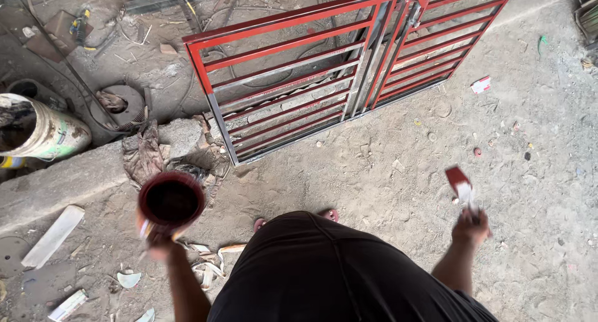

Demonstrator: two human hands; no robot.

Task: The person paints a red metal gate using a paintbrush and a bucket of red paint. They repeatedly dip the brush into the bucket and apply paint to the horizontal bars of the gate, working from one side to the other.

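- Left hand (157, 238) is raised in front of the body, fingers wrapped around a round cup (171, 200) of dark red paint.
- Right hand (471, 225) reaches out to the side, fingers gripping a paintbrush (460, 183) with its red-tipped bristles pointing up.
- A small red-and-white packet (481, 85) lies on the dusty floor (386, 172) beside the gate.
- The barred metal gate (336, 66), partly red and partly bare grey, stands ahead.

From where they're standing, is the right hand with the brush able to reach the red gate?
Probably not yet. The right hand holds the brush over bare ground, and the red gate lies well ahead of the feet, with nothing between.
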